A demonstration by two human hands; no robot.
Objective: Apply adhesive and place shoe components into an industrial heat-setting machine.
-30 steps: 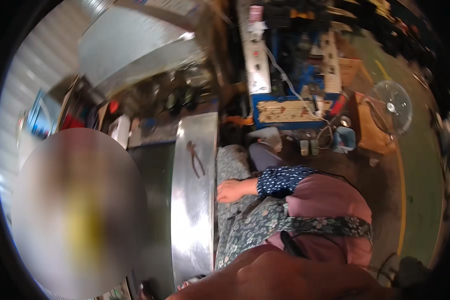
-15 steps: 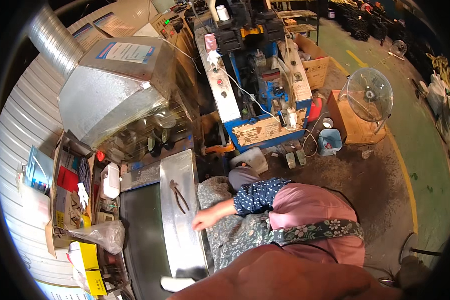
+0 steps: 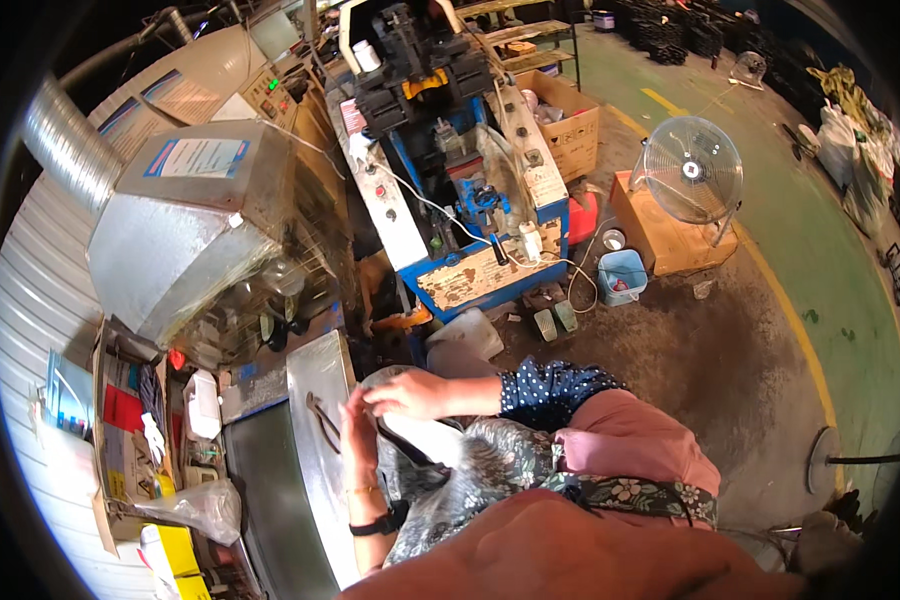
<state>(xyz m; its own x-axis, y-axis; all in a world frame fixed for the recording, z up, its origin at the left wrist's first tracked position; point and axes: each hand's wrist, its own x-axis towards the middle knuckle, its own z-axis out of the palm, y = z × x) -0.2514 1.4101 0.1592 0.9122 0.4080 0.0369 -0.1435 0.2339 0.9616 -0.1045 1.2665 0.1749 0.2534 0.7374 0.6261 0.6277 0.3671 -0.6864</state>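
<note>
My left hand (image 3: pixel 358 440) is raised over the edge of a shiny metal plate (image 3: pixel 320 365), its fingers stretched out away from me. A dark band and a thin bracelet circle its wrist. From the right, my right hand (image 3: pixel 415 394), in a dark dotted sleeve, meets the left fingertips with bent fingers. Anything pinched where the hands meet is too small to make out. A pair of pliers (image 3: pixel 322 424) lies on the plate, partly covered by my left hand. Below the hands, a patterned apron (image 3: pixel 495 450) covers my lap.
A dark flat surface (image 3: pixel 275 480) runs alongside the plate. To the left stands an open carton (image 3: pixel 120 400) of supplies beside a plastic bag (image 3: pixel 205 508). Ahead is a blue machine (image 3: pixel 490 275); a light-blue bucket (image 3: pixel 622 275) and a fan (image 3: pixel 692 170) stand to the right.
My left hand has come into view from below. My right hand has risen from the plate's edge to meet it. The view has shifted, so the surroundings sit differently.
</note>
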